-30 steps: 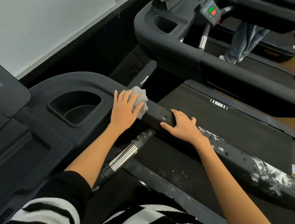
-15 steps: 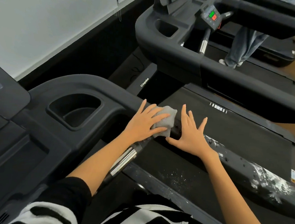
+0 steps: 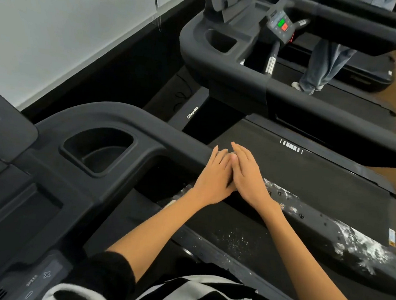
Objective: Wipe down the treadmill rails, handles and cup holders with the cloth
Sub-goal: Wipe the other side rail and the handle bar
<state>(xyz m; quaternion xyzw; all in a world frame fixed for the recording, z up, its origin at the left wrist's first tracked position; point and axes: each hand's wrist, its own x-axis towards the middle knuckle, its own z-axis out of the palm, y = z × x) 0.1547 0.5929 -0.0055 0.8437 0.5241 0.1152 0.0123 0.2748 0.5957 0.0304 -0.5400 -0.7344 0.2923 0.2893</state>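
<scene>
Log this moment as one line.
left hand flat on rail | right hand beside, touching | cloth hidden | white residue remains

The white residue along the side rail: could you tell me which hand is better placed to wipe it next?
Probably the right hand: it rests on the rail beside where the residue begins, while the left hand sits farther away. The cloth is hidden beneath both hands.
</scene>
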